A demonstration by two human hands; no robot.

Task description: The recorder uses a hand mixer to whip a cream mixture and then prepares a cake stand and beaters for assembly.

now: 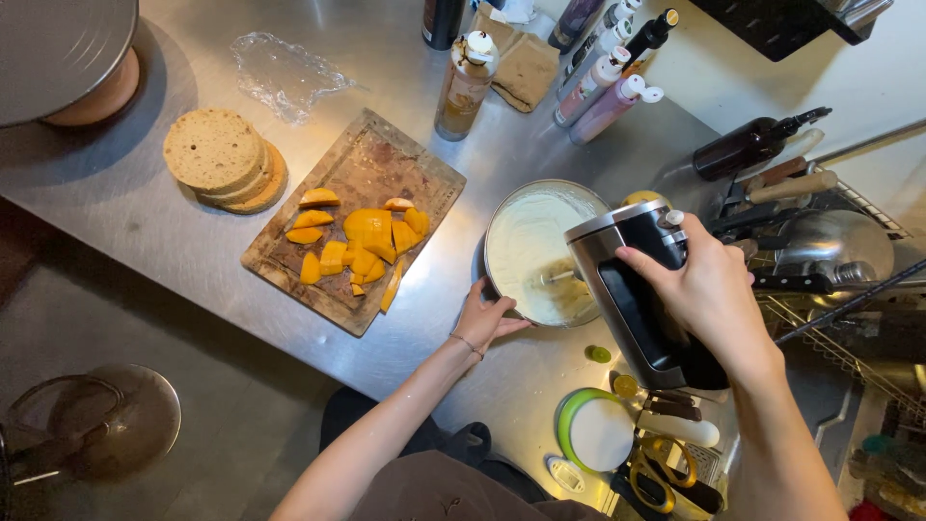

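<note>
Two hands share this job. My right hand has its grip wrapped tight around the handle of a black and silver hand mixer, whose beaters dip into pale cream inside a round metal bowl on the steel tabletop. My left hand presses its fingers against the bowl's near rim. Just left of the bowl lies a wooden cutting board with orange fruit slices, and beyond it a stack of round cake layers.
</note>
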